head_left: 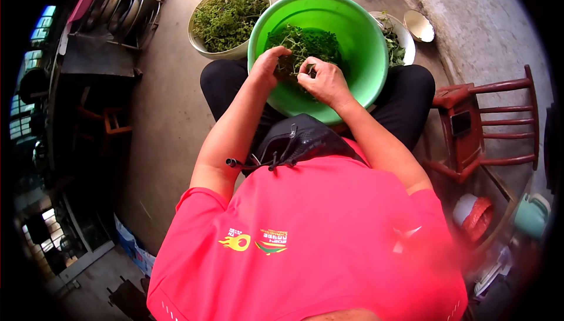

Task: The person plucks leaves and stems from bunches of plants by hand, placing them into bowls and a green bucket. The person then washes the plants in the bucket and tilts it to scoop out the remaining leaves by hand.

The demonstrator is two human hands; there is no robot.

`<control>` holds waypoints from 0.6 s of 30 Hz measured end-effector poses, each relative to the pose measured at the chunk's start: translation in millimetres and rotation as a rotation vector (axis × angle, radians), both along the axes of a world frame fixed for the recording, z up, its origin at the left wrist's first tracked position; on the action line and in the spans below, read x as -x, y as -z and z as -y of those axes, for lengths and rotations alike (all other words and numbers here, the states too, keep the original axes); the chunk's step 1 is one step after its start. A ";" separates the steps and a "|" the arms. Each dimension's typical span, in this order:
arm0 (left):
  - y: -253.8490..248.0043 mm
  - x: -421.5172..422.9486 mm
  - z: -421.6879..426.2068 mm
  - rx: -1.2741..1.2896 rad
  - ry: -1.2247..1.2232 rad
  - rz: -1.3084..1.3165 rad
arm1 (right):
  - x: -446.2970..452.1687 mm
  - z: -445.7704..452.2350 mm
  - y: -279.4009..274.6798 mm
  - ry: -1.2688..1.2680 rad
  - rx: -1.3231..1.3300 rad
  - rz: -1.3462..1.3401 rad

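A large green plastic basin (364, 45) rests between my knees, with a heap of leafy green stems (314, 42) inside it. Over the near left part of the heap, my left hand (269, 65) has its fingers curled round some of the stems. My right hand (326, 80) is beside it, thumb and forefinger pinched together on a small leafy sprig. The fingertips of both hands are partly hidden among the greens.
A pale tub (197, 42) full of greens stands left of the basin. Behind it on the right are a white bowl (406, 42) with leaves and a small cream bowl (418, 26). A red wooden chair (464, 150) bearing a dark phone-like object stands right; a dish rack (126, 12) is far left.
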State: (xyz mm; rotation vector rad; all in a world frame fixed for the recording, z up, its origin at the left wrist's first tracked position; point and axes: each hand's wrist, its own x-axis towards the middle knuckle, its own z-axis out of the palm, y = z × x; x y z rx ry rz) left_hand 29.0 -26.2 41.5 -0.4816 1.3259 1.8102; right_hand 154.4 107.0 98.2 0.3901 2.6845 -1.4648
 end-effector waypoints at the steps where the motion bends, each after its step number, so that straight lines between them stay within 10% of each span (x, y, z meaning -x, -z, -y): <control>1: -7.4 -1.2 -0.4 0.025 0.028 -0.006 | 0.7 -0.3 0.7 0.003 -0.002 -0.001; 6: -8.4 -1.7 -0.8 -0.011 0.105 -0.024 | 17.9 10.2 5.1 0.135 -0.071 -0.334; 18: 7.8 -6.1 4.3 -0.070 0.079 -0.080 | 36.2 30.8 13.4 0.027 -0.278 0.004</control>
